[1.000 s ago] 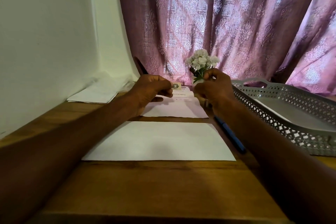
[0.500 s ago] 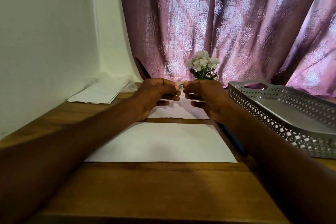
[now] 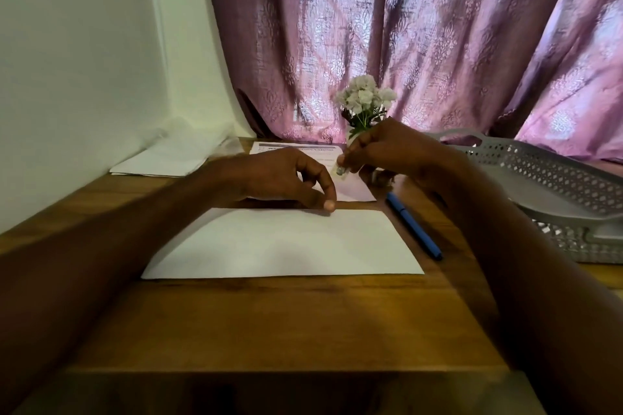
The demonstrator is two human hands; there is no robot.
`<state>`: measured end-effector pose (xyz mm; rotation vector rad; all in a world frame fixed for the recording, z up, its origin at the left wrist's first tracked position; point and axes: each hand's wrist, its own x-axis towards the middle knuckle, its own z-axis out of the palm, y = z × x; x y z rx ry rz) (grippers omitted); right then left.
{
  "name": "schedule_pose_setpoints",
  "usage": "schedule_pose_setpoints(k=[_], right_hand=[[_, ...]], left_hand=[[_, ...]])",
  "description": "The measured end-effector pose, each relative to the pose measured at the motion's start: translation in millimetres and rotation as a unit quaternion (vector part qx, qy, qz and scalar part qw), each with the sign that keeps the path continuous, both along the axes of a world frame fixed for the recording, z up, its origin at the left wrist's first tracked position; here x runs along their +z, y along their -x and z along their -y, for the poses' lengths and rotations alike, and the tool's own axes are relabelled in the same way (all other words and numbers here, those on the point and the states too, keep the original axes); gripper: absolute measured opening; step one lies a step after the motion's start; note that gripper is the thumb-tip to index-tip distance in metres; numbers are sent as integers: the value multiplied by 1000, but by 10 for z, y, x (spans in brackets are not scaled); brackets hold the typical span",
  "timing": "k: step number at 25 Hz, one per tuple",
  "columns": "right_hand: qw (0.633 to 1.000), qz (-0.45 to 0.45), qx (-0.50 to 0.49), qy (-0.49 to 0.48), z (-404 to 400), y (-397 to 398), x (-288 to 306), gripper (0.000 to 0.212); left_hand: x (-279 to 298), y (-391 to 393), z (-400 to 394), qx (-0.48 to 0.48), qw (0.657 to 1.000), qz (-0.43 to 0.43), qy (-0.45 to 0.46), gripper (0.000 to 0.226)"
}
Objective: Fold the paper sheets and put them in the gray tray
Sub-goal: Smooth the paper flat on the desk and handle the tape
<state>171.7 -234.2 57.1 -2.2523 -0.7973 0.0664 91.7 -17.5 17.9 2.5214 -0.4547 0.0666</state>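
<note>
A white folded paper sheet [image 3: 286, 242] lies flat on the wooden table [image 3: 286, 323] in front of me. My left hand [image 3: 286, 178] rests with a fingertip on its far edge, fingers apart, holding nothing. My right hand [image 3: 391, 148] hovers just right of it, pinching a small silvery object [image 3: 340, 170] between thumb and fingers. A printed paper sheet [image 3: 303, 149] lies behind the hands, partly hidden. The gray perforated tray [image 3: 553, 178] stands at the right; a white sheet seems to lie inside it.
A blue pen [image 3: 414, 226] lies between the front sheet and the tray. A small bunch of white flowers [image 3: 365, 101] stands behind my right hand. More white papers [image 3: 161, 162] lie at the back left by the wall. A pink curtain [image 3: 404, 37] hangs behind.
My hands have parted: the left one let go of the small object and dropped to the front sheet's far edge. The right hand keeps the object and has lifted slightly.
</note>
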Motion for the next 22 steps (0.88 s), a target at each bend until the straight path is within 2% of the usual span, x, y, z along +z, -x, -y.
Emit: schedule_pose_setpoints(k=[4, 8, 12, 22], right_hand=[[988, -4, 45, 146, 164, 22, 116, 15], [975, -25, 58, 212, 183, 24, 84, 18], [973, -35, 70, 219, 154, -12, 25, 17], [973, -66, 94, 202, 167, -13, 20, 17]], left_hand=[[2, -17, -27, -61, 997, -29, -41, 45], [79, 17, -84, -101, 993, -23, -62, 30], [72, 29, -93, -89, 993, -38, -60, 35], [35, -25, -77, -78, 995, -49, -26, 22]])
